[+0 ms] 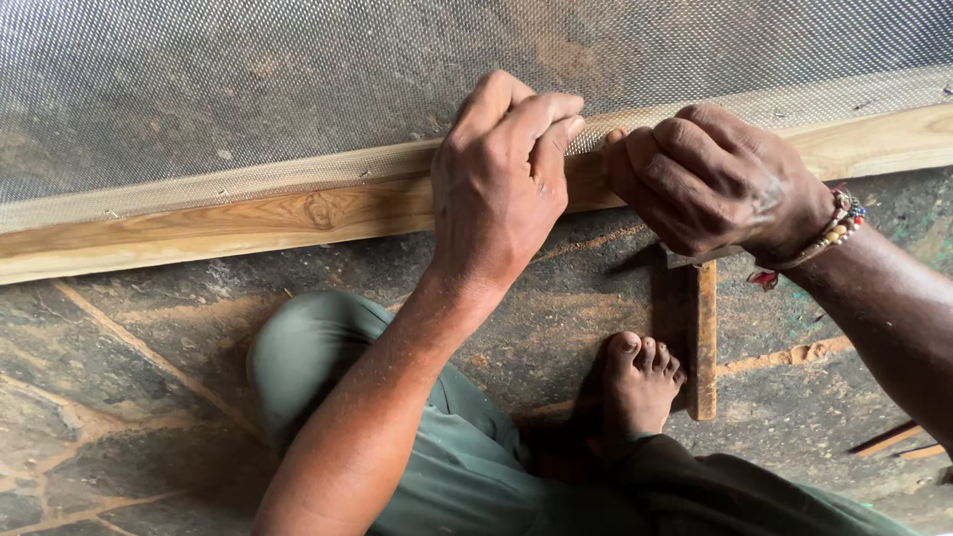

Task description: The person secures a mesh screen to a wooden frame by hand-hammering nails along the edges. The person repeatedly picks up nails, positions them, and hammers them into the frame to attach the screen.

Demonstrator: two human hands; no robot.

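Wooden batten [298, 213] lies on the stone floor [149, 337], long axis left-right, right end rising slightly. Left hand [501, 179] fingers curled over it, gripping; right hand [710, 179] fisted just beside, contents hidden.

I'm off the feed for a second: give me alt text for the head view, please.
Two bare hands press on a long wooden frame rail edged with fine wire mesh: the left hand lies over the rail, the right hand, with a beaded bracelet at its wrist, is curled beside it. Below, a bare foot rests on the stone floor next to a short wooden piece.
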